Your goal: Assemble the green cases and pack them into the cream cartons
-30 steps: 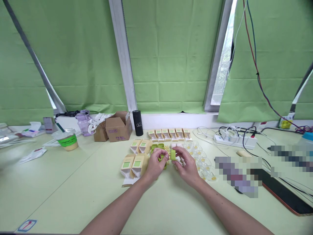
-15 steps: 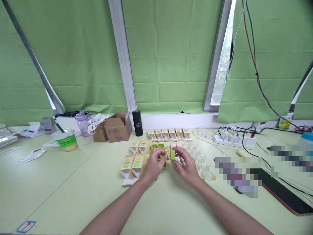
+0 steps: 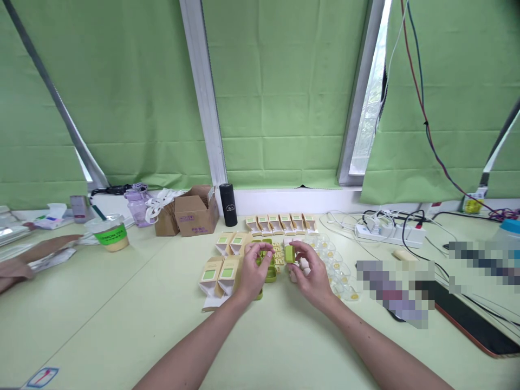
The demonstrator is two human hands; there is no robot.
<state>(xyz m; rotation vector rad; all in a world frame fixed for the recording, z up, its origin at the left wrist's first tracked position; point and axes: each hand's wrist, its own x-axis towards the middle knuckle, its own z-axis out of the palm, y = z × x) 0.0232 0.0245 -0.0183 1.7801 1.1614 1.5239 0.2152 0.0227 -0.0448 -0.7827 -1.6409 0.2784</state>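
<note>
A small green square case (image 3: 289, 253) stands between the thumb and fingers of my right hand (image 3: 312, 273), which is closed on it. My left hand (image 3: 254, 271) hovers over the green trays (image 3: 270, 274), its fingers curled with a gap between thumb and fingertips and nothing visible in them. Small yellow pieces (image 3: 278, 254) lie in a column between my hands. Whitish pieces (image 3: 298, 271) are partly hidden behind my right hand. Clear plastic covers with yellow marks (image 3: 341, 268) are spread to its right. Folded cardboard boxes with green windows (image 3: 219, 273) stand left of my left hand.
More folded boxes (image 3: 280, 222) form a row at the back. A black bottle (image 3: 228, 206), a brown carton (image 3: 197, 211) and a drink cup (image 3: 110, 233) stand to the left. Another person's arm (image 3: 36, 254) reaches in there. A power strip (image 3: 390, 234) with cables lies right.
My left fingers have come away from the green case and moved slightly left, their grip loosened. My right hand keeps the case, now tilted a little. Another person's arm has come in at the left.
</note>
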